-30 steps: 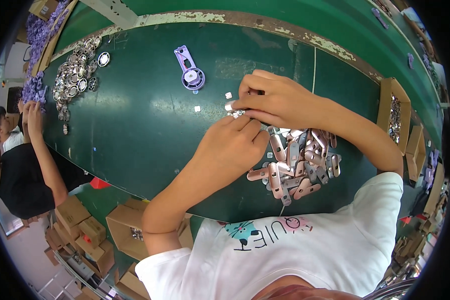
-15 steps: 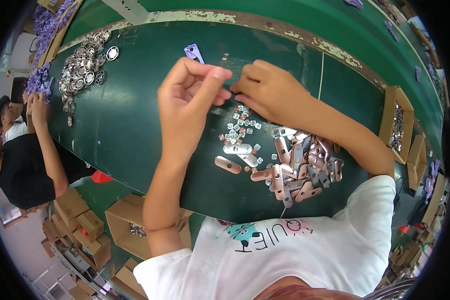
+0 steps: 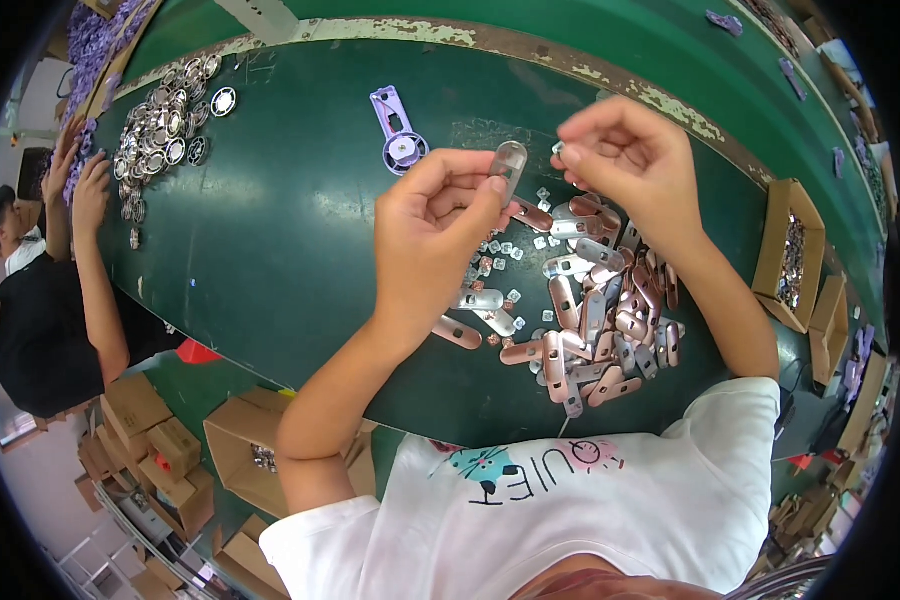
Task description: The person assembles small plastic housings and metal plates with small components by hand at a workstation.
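Between the thumb and fingers of my left hand (image 3: 435, 225) is a silver oblong cover plate (image 3: 511, 165) with rounded ends, held tilted above the table. To its right my right hand (image 3: 635, 165) pinches a small pale square button (image 3: 558, 148) at its fingertips. The two held pieces are apart. A purple plastic handle part (image 3: 390, 108) with a round end lies just beyond my left hand. Below my hands are scattered small clear and copper-coloured square buttons (image 3: 498, 264). A heap of rose-gold and silver oblong plates (image 3: 592, 315) lies nearer my body.
Round silver ring parts (image 3: 160, 140) are piled at the green table's (image 3: 270, 220) far left. Cardboard boxes (image 3: 802, 250) of small parts stand at the right. Another person (image 3: 55, 320) works at the left. An open carton (image 3: 232, 440) sits below the table's near edge.
Both hands have moved right and drawn apart, uncovering the purple part's round end. A silver plate now shows plainly in my left hand, and a small button in my right fingertips.
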`<state>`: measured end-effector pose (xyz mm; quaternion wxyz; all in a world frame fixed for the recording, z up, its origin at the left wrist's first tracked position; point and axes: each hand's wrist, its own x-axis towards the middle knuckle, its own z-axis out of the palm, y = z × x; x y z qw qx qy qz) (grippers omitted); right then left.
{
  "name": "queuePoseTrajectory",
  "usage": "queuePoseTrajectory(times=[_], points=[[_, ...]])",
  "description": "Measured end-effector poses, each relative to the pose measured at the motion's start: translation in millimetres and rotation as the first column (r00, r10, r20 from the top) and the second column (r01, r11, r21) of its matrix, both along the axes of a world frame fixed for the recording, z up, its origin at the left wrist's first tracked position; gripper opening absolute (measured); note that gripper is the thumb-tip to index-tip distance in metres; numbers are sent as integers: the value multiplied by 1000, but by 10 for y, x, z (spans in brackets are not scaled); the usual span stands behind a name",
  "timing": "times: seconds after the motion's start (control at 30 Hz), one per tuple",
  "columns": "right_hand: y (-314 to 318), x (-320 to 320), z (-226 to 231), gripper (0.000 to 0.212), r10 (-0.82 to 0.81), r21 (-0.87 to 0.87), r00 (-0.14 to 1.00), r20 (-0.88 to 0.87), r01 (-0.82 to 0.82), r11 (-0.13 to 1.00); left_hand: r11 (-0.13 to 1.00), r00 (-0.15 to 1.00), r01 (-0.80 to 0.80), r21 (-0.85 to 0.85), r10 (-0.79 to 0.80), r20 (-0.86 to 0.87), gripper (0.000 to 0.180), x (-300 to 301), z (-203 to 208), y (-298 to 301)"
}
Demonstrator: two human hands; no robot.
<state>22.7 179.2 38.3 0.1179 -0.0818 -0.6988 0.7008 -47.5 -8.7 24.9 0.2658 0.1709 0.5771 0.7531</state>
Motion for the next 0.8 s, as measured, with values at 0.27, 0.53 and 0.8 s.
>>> queuePoseTrajectory(times=[0.27, 0.53, 0.8], points=[[-106, 112, -98, 12, 138, 511, 957, -256, 13, 860, 984, 980, 177, -29, -173, 98, 15, 11, -27, 56], [-55, 119, -37, 15, 223, 542, 955, -195, -84, 836, 961, 952, 275, 21, -275, 133, 14, 27, -45, 50], [79, -354, -60, 54, 322, 893, 937, -133, -27, 448, 916, 917, 389, -92, -377, 127, 10, 145, -191, 32]])
